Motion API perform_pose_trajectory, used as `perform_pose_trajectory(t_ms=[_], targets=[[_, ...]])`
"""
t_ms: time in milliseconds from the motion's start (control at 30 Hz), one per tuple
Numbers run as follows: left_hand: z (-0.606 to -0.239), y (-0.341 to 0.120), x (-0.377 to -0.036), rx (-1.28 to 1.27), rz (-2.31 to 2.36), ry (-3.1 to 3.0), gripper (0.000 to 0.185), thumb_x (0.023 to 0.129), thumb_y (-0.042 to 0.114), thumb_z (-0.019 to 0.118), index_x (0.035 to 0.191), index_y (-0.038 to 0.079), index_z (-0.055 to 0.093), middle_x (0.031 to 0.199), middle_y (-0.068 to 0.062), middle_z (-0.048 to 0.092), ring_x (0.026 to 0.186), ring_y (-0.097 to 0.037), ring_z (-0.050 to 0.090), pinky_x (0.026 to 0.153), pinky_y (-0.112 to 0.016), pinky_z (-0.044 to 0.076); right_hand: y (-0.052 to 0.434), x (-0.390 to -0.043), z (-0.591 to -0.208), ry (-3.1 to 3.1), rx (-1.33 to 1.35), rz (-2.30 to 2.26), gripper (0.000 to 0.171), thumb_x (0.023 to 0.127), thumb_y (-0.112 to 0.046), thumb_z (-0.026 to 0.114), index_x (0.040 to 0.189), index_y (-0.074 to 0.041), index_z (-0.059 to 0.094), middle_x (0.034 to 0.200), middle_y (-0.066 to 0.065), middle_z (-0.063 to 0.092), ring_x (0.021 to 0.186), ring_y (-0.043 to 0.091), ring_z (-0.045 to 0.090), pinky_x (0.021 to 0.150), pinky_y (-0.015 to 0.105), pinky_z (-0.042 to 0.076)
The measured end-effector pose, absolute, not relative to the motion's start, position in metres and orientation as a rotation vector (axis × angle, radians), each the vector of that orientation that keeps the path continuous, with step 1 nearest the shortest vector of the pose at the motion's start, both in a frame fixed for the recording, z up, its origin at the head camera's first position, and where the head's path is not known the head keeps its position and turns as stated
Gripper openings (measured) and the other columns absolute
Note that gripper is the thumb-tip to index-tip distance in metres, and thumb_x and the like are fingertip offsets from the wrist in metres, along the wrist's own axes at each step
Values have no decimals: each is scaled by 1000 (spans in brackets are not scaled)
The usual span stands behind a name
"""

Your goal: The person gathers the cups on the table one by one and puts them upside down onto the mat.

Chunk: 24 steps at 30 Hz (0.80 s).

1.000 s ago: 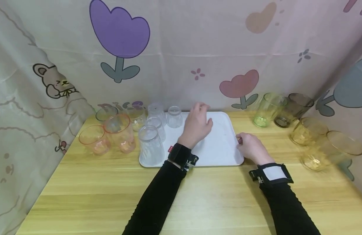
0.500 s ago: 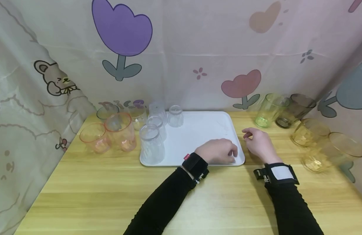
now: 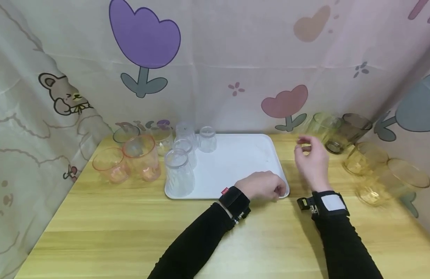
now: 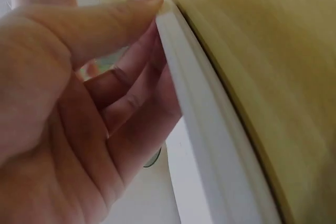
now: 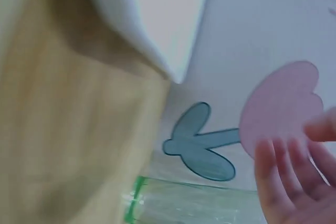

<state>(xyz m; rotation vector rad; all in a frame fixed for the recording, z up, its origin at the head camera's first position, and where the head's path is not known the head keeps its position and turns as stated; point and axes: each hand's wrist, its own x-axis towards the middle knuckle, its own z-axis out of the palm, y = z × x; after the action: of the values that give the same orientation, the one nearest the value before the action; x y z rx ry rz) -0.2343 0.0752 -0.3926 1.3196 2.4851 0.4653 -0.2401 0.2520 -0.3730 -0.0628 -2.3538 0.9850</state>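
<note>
From the head camera I see the left hand (image 3: 264, 186) down at the near right corner of the white tray (image 3: 235, 162), fingers curled over its near rim. The tray lies flat on the wooden table (image 3: 131, 232), right of centre against the patterned curtain (image 3: 215, 58). Four clear cups (image 3: 180, 176) stand upside down on the tray's left part, and the rest of its surface is bare white. The right hand (image 3: 311, 159) is lifted off the table just right of the tray, touching nothing, its fingers loosely bent and its thumb near the forefinger. Just behind it stand a green glass (image 3: 321, 124) and a smoky brown glass (image 3: 349, 130), with amber glasses (image 3: 379, 174) farther right. Pink tumblers (image 3: 129, 162) sit left of the tray (a couple of paler ones stand behind them).

The left wrist view gives me the grip close up: the thumb lies along the top of the tray's rim (image 4: 205, 129), and the fingers (image 4: 134, 108) are curled against it from the other side, so the edge is pinched between them. The table shows as a yellow blur beside it.

In the right wrist view I see only the fingertips (image 5: 286, 177), relaxed and holding nothing, in front of the curtain's pink tulip. The tray's corner (image 5: 157, 30) sits at the top, and the green glass (image 5: 194, 203) lies low in the frame, blurred.
</note>
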Motion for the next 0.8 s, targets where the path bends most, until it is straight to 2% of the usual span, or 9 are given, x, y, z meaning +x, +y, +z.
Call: perform_pose_trajectory(t_ms=[133, 267, 467, 700, 800], targets=[[-393, 77, -231, 1279, 430, 2508, 15, 90, 12, 76, 93, 27, 73, 89, 17, 62, 85, 1, 56, 73, -17, 45, 258, -253, -361, -2051, -217, 1159, 38, 93, -1, 61, 131, -2, 60, 121, -4, 58, 105, 11, 59, 86, 20, 49], [-393, 77, -230, 1261, 432, 2515, 16, 90, 12, 76, 90, 28, 72, 89, 17, 62, 86, 0, 56, 72, -19, 46, 269, -269, -355, -1844, -367, 1291, 49, 91, -3, 63, 137, -11, 49, 125, -13, 43, 117, 5, 47, 98, 23, 42], [-394, 76, -231, 1243, 453, 2514, 16, 91, 12, 76, 92, 28, 74, 88, 18, 63, 86, 1, 57, 73, -19, 46, 288, -288, -359, -1827, -620, 1437, 72, 91, -14, 72, 150, -20, 30, 140, -10, 27, 130, 0, 28, 105, 10, 27], [-394, 75, -234, 1245, 473, 2513, 17, 91, 11, 76, 91, 28, 75, 88, 17, 63, 85, 0, 57, 73, -18, 47, 301, -305, -372, -1877, -672, 1635, 89, 89, -24, 79, 157, -23, 21, 152, -8, 22, 139, 3, 20, 112, 12, 19], [-395, 76, -234, 1248, 473, 2510, 16, 91, 12, 77, 91, 28, 75, 88, 17, 63, 85, 0, 57, 73, -19, 47, 305, -308, -376, -1898, -685, 1682, 94, 90, -26, 79, 160, -24, 16, 164, -5, 18, 145, 4, 17, 117, 13, 15]])
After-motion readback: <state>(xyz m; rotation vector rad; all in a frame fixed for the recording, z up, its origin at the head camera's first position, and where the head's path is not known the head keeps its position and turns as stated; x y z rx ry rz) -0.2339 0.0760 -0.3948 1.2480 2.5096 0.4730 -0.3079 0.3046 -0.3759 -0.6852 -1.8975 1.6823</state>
